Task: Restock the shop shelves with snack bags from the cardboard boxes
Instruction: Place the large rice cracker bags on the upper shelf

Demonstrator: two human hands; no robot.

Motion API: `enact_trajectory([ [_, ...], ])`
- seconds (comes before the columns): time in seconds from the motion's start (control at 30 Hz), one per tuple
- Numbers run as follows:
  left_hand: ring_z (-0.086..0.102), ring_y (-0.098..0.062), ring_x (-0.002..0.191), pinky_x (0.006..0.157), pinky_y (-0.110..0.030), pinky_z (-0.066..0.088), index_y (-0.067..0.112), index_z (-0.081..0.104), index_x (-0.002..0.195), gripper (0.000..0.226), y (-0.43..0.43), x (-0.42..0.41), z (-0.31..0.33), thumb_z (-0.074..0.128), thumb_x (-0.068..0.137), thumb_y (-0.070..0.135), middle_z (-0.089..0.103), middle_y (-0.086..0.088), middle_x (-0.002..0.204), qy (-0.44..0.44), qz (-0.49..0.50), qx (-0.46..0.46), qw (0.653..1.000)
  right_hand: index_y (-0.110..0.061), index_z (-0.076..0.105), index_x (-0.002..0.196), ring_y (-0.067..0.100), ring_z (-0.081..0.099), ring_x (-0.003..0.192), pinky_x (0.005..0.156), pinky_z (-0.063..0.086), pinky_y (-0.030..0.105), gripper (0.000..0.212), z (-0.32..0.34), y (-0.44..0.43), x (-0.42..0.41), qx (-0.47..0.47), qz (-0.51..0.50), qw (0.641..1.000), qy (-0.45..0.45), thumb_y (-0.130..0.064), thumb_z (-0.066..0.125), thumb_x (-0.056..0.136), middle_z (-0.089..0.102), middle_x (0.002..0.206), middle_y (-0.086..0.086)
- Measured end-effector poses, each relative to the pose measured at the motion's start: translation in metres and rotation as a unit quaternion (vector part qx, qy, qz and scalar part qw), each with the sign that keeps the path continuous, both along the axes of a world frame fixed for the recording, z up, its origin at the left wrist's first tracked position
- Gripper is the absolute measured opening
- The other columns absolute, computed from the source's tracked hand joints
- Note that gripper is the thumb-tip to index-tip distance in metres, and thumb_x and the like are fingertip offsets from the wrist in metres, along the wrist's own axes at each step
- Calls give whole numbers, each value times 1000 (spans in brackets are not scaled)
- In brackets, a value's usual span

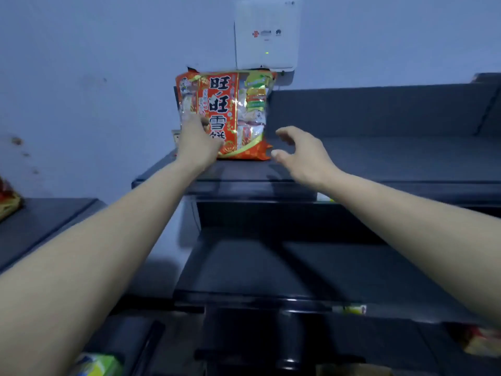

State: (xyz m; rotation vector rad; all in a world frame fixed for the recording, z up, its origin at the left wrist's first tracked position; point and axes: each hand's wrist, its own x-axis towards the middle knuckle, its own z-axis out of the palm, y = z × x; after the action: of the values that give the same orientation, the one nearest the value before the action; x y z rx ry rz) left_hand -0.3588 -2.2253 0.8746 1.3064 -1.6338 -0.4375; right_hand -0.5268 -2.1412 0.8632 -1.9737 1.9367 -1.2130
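A large red and orange snack bag (233,104) with bold Chinese lettering stands upright at the left end of the top dark shelf (379,164), against the wall. My left hand (196,143) lies against the bag's lower left front, its fingers spread on the wrapper. Just right of the bag, my right hand (303,153) hovers with loosely spread fingers and thumb, holding nothing and not touching the bag.
A white wall-mounted box (267,33) with a green light hangs right above the bag. A lower dark shelf (298,270) runs below. Another shelf (40,223) at left carries a snack bag (8,199). More packets show at the bottom left (97,365) and bottom right (482,340).
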Motion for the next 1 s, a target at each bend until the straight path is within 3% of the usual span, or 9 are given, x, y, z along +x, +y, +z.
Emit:
enact_trajectory([
  [0.2, 48, -14, 87, 80, -22, 45, 3, 59, 112, 34, 103, -78, -67, 70, 80, 9, 54, -2, 92, -89, -162, 41, 982, -10, 60, 124, 19, 56, 118, 99, 38, 23, 36, -69, 113, -64, 72, -61, 995, -6, -17, 61, 89, 62, 126, 6],
  [0.33, 49, -12, 72, 47, -2, 34, 4, 61, 111, 32, 171, -133, -120, 70, 81, 7, 54, 0, 80, -129, -268, 142, 944, -8, 62, 120, 20, 58, 114, 89, 39, 19, 32, -133, 190, -114, 180, -100, 978, -24, -16, 61, 89, 64, 122, 7],
  [0.4, 48, -6, 65, 51, -3, 36, 1, 62, 111, 33, 200, -155, -150, 71, 80, 7, 52, 6, 73, -154, -311, 186, 919, -7, 62, 120, 20, 59, 111, 83, 38, 18, 31, -160, 225, -133, 226, -126, 965, -37, -17, 62, 90, 64, 121, 8],
  [0.57, 54, -17, 83, 73, -24, 43, 7, 62, 102, 26, 259, -189, -230, 71, 78, 2, 59, -5, 84, -191, -369, 288, 863, -2, 65, 109, 16, 57, 102, 88, 42, 24, 26, -220, 300, -157, 340, -158, 926, -50, -14, 67, 86, 66, 115, 12],
  [0.73, 51, -14, 71, 50, -10, 40, 8, 56, 99, 20, 308, -201, -292, 64, 83, -3, 55, -8, 89, -254, -404, 338, 811, -1, 62, 118, 24, 58, 114, 96, 43, 30, 35, -262, 357, -158, 456, -153, 874, -65, -15, 67, 86, 64, 121, 13],
  [0.8, 56, -20, 95, 66, -12, 43, 7, 59, 113, 29, 324, -204, -311, 65, 84, 2, 59, -9, 101, -301, -420, 345, 783, -2, 59, 123, 24, 57, 117, 96, 42, 29, 40, -277, 374, -158, 492, -146, 856, -63, -16, 67, 87, 62, 125, 12],
  [0.87, 52, -22, 119, 89, -23, 41, 10, 51, 130, 50, 335, -208, -329, 68, 83, 9, 55, -8, 130, -340, -423, 345, 766, -3, 57, 127, 24, 56, 119, 96, 41, 28, 44, -290, 387, -159, 516, -140, 843, -58, -18, 66, 87, 60, 128, 11],
  [0.93, 47, -24, 127, 100, -30, 39, 16, 38, 141, 64, 345, -212, -344, 66, 84, 9, 47, -6, 141, -348, -432, 363, 748, -4, 58, 126, 25, 56, 117, 98, 43, 30, 43, -301, 397, -161, 530, -139, 835, -47, -19, 66, 87, 61, 127, 10],
  [1.0, 47, -26, 126, 99, -32, 40, 22, 28, 146, 72, 352, -216, -354, 64, 86, 7, 46, -6, 141, -354, -440, 370, 738, -4, 62, 121, 25, 57, 114, 98, 45, 33, 38, -311, 405, -163, 543, -133, 828, -39, -20, 65, 87, 63, 124, 9],
])
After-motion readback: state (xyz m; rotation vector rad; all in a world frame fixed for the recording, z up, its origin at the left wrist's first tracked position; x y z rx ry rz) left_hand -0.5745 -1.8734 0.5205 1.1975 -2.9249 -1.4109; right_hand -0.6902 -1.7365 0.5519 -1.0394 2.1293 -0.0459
